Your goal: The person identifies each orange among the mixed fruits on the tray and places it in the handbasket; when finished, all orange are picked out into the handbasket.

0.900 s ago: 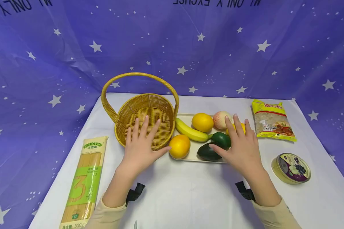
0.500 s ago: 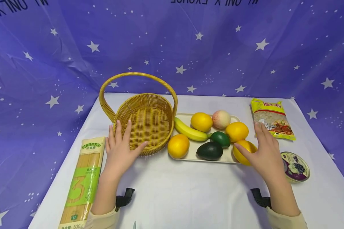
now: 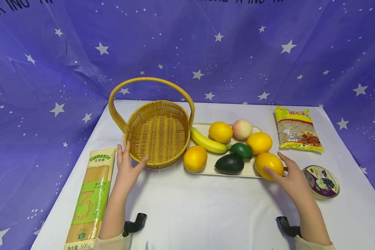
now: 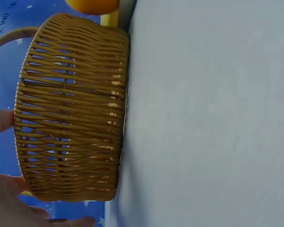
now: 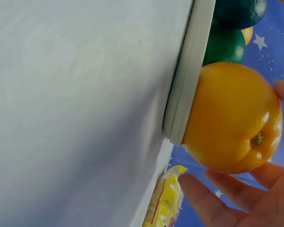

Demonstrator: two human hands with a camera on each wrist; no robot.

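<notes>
My left hand (image 3: 126, 173) is at the front left of a round wicker basket (image 3: 162, 139) with a tall handle. Its thumb touches or nearly touches the rim, and its other fingers lie along the basket's outer side, partly hidden in the left wrist view. At the right end of a cream tray (image 3: 206, 172), an orange (image 5: 234, 118) sits between the thumb and spread fingers of my right hand (image 3: 295, 182). Those fingers look fairly straight. The thumb is at the orange's near side; whether every finger touches it is unclear.
The tray also bears a banana (image 3: 209, 141), two dark green avocados (image 3: 229, 164), a peach (image 3: 242, 129) and several other orange-yellow fruits (image 3: 195, 159). Left lies a spaghetti pack (image 3: 92, 198). On the right are a yellow pasta bag (image 3: 298, 130) and a round tin (image 3: 322, 182).
Both hands have moved apart from above the basket and tray. The left has gone to the basket's left front, the right to the orange at the tray's right end. The objects appear still.
</notes>
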